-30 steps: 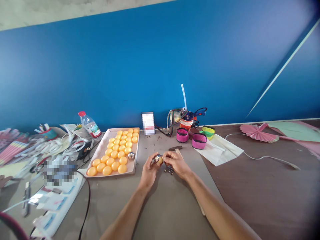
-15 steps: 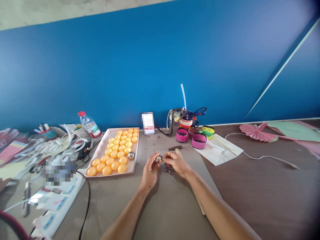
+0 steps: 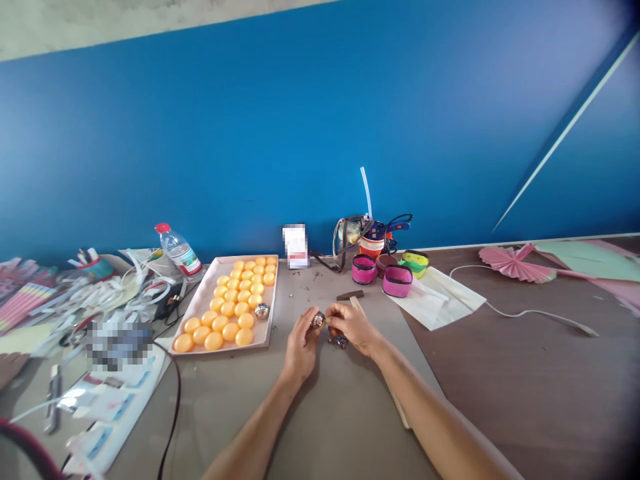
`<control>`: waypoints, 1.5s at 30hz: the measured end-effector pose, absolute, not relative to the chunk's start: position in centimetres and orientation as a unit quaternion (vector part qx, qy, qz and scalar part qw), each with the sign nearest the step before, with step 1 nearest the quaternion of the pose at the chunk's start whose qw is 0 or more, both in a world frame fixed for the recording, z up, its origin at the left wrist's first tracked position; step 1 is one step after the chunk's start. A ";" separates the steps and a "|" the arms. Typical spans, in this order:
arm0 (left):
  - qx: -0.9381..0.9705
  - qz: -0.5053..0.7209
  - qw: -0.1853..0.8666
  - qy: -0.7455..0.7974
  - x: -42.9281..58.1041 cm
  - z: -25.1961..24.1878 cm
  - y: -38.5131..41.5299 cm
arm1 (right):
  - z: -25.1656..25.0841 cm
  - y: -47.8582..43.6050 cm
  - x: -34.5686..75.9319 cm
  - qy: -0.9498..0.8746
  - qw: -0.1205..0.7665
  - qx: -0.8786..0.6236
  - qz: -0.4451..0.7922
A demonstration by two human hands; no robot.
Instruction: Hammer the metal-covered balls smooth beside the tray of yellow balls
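My left hand (image 3: 301,343) and my right hand (image 3: 351,325) meet over the grey table, fingers pinched together on a small ball (image 3: 319,321) that looks partly silver and partly orange. A little heap of small shiny pieces (image 3: 339,341) lies on the table just under my right hand. To the left, a pale tray (image 3: 200,308) holds several orange balls (image 3: 233,309), with one silver-covered ball (image 3: 263,311) at its right side. A small hammer (image 3: 351,296) lies just beyond my right hand.
Pink and yellow-green bands (image 3: 397,280), a cup of tools (image 3: 373,241) and white paper (image 3: 440,299) sit behind to the right. A water bottle (image 3: 179,252), cables and cluttered papers fill the left side. Pink paper fans (image 3: 513,263) lie far right. A blue wall stands behind.
Both hands stay together on the small ball, shifting it only slightly; nothing else on the table has moved.
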State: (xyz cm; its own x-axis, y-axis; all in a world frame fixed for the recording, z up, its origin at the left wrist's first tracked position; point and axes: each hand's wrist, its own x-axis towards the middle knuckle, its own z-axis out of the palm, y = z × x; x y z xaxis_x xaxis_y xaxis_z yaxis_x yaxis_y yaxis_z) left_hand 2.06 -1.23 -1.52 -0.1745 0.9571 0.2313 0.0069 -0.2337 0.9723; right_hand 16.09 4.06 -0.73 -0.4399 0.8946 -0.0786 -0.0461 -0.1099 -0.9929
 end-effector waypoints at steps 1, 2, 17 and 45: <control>0.521 0.595 0.380 0.479 2.0 -1.8 -1.2 | -0.6 4.0 16.1 -0.566 0.364 -0.387 0.631; 0.539 0.586 0.363 0.483 1.9 -2.0 -1.1 | -0.6 4.0 16.0 -0.575 0.360 -0.393 0.621; 0.512 0.579 0.390 0.501 2.0 -1.9 -1.0 | -0.4 4.9 16.8 -0.608 0.428 -0.402 0.534; 0.298 0.685 0.548 0.376 1.5 -2.2 -0.2 | -0.7 3.9 16.5 -0.829 0.256 -0.428 0.252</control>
State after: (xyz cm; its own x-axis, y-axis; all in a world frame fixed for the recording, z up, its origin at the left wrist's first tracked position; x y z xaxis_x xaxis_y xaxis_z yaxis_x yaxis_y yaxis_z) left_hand 1.50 -0.23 -2.16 -0.2227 0.9749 -0.0042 -0.5264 -0.1166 0.8422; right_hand 16.54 3.89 -0.70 -0.5024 0.8390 0.2090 0.5801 0.5063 -0.6380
